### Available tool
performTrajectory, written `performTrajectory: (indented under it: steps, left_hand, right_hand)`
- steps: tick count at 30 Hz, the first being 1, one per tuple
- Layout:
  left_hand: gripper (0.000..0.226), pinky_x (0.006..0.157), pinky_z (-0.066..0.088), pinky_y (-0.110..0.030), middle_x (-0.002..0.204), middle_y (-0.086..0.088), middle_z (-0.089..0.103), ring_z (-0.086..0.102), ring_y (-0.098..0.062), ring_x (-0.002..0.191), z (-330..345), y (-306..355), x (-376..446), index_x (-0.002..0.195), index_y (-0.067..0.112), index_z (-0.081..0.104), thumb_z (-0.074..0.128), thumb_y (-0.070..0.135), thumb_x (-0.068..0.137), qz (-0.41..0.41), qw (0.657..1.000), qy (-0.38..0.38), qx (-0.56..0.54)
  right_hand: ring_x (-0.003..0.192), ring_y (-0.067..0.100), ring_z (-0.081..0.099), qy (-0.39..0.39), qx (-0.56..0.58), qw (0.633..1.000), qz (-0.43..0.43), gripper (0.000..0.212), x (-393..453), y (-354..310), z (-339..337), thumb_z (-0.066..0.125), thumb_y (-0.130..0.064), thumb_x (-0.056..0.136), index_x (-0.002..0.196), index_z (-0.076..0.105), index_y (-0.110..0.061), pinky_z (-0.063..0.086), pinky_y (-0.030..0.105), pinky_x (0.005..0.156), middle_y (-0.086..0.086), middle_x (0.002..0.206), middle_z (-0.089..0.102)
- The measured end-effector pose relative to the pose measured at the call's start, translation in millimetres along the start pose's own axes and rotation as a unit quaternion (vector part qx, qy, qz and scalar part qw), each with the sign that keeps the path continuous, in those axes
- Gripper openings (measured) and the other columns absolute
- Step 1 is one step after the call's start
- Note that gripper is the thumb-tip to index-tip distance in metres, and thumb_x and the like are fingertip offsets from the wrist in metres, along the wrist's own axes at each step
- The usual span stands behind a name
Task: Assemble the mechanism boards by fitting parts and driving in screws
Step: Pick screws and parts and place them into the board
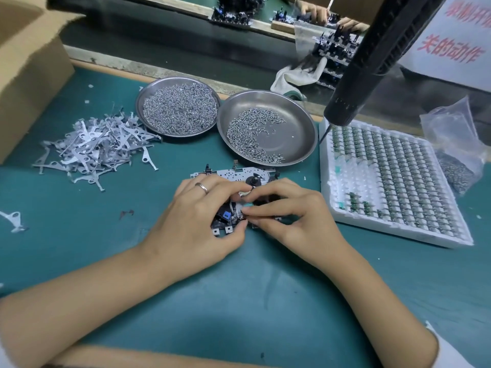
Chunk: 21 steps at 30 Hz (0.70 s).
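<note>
Gripping a metal mechanism board with black and blue plastic parts [230, 208] at centre of the green tabletop [186, 301], the left hand [202, 221] is curling its fingers over the board's near-left edge, a silver ring [202, 187] on one finger. Right hand [289, 216] is pinching a small pale part [245, 207] between thumb and fingertips, pressing it against the board's middle. Far of the hands, a round steel dish heaped with small screws [178, 109] is sitting left, touching a second round steel dish with fewer, longer screws [267, 136] on its right. Loose pile of flat grey metal levers [93, 147] is lying far left. White foam tray holding rows of small green components [390, 181] is sitting right. Black electric screwdriver [372, 59] is hanging tilted above the tray's far-left corner. Brown cardboard box [29, 70] is standing at far left.
</note>
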<state>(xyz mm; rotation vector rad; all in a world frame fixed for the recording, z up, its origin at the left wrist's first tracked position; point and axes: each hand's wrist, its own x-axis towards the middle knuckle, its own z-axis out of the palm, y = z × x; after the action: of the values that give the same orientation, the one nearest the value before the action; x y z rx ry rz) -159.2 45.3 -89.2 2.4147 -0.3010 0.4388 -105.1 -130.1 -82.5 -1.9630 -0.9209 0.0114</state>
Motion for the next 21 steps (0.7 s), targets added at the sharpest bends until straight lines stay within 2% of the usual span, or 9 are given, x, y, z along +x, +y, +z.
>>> performTrajectory:
  steps: [4,7,10,12,14,16,17,19,21]
  left_hand:
    - [0.042,0.089,0.04,-0.029,0.09,0.008,0.064,0.059,-0.017,0.088,-0.3,-0.1,0.6,0.11,0.014,0.067,0.055,0.035,0.076,0.004,1.0,-0.004,-0.002]
    - [0.039,0.088,0.039,-0.027,0.088,0.011,0.064,0.056,-0.013,0.088,-0.9,-0.6,1.0,0.107,0.015,0.069,0.055,0.035,0.076,0.008,1.0,-0.004,-0.012]
    - [0.034,0.087,0.039,-0.026,0.088,0.011,0.067,0.057,-0.013,0.087,-1.2,-0.5,1.1,0.1,0.017,0.071,0.056,0.035,0.075,0.006,1.0,-0.006,-0.025]
    - [0.03,0.086,0.039,-0.026,0.087,0.01,0.068,0.058,-0.014,0.085,-0.4,-0.5,1.0,0.094,0.017,0.072,0.058,0.036,0.074,0.005,1.0,0.0,-0.029]
    - [0.027,0.087,0.04,-0.027,0.085,0.012,0.067,0.058,-0.013,0.083,1.5,-1.6,0.3,0.09,0.017,0.072,0.061,0.035,0.074,0.001,0.999,0.004,-0.037]
    - [0.026,0.087,0.041,-0.028,0.083,0.015,0.065,0.057,-0.011,0.082,2.0,-2.5,1.0,0.089,0.019,0.072,0.062,0.036,0.073,0.003,0.999,0.011,-0.047]
    - [0.026,0.086,0.041,-0.027,0.083,0.017,0.065,0.056,-0.009,0.081,2.2,-3.0,1.3,0.088,0.019,0.072,0.06,0.037,0.073,0.005,0.999,0.015,-0.051]
    - [0.027,0.085,0.041,-0.026,0.082,0.019,0.064,0.053,-0.005,0.081,2.4,-4.2,2.6,0.087,0.02,0.073,0.058,0.038,0.072,0.012,0.998,0.021,-0.058]
    - [0.027,0.085,0.041,-0.025,0.082,0.022,0.063,0.052,-0.002,0.081,3.2,-5.2,3.2,0.086,0.022,0.073,0.058,0.039,0.071,0.016,0.998,0.025,-0.064]
  right_hand:
    - [0.086,0.015,0.058,-0.007,0.023,0.999,0.021,0.016,-0.6,0.1,-1.1,0.072,0.006,0.077,0.089,0.076,-0.003,0.043,0.021,0.078,0.005,0.094,0.067]
    - [0.087,0.015,0.058,-0.003,0.028,0.999,0.022,0.016,-0.9,0.2,-1.0,0.071,0.006,0.076,0.088,0.076,-0.003,0.043,0.021,0.077,0.006,0.093,0.065]
    - [0.082,0.016,0.059,0.027,0.014,0.999,0.016,0.018,0.4,-2.3,-3.3,0.067,0.007,0.074,0.084,0.077,-0.004,0.044,0.021,0.076,0.006,0.088,0.064]
    - [0.079,0.011,0.061,0.109,-0.002,0.994,0.012,0.019,2.3,-6.6,-7.7,0.064,0.007,0.075,0.083,0.075,-0.006,0.044,0.019,0.075,0.004,0.083,0.065]
    - [0.08,0.006,0.059,0.241,-0.015,0.97,0.014,0.019,6.9,-12.5,-14.5,0.061,0.001,0.079,0.087,0.071,-0.013,0.044,0.019,0.077,-0.001,0.083,0.064]
    - [0.087,0.009,0.057,0.369,0.0,0.929,0.014,0.02,18.3,-21.3,-27.2,0.06,-0.01,0.084,0.101,0.064,-0.02,0.045,0.027,0.08,-0.003,0.091,0.061]
    - [0.093,0.013,0.057,0.408,0.012,0.913,0.018,0.027,26.2,-26.0,-35.0,0.061,-0.014,0.085,0.112,0.058,-0.021,0.046,0.033,0.084,0.0,0.098,0.059]
    - [0.105,0.017,0.055,0.425,0.021,0.905,0.03,0.054,44.8,-36.4,-51.4,0.065,-0.021,0.085,0.134,0.042,-0.019,0.046,0.038,0.094,0.005,0.115,0.056]
    - [0.107,0.011,0.057,0.406,0.016,0.913,0.041,0.076,63.5,-46.0,-64.4,0.069,-0.028,0.083,0.145,0.025,-0.02,0.045,0.033,0.097,0.003,0.119,0.056]
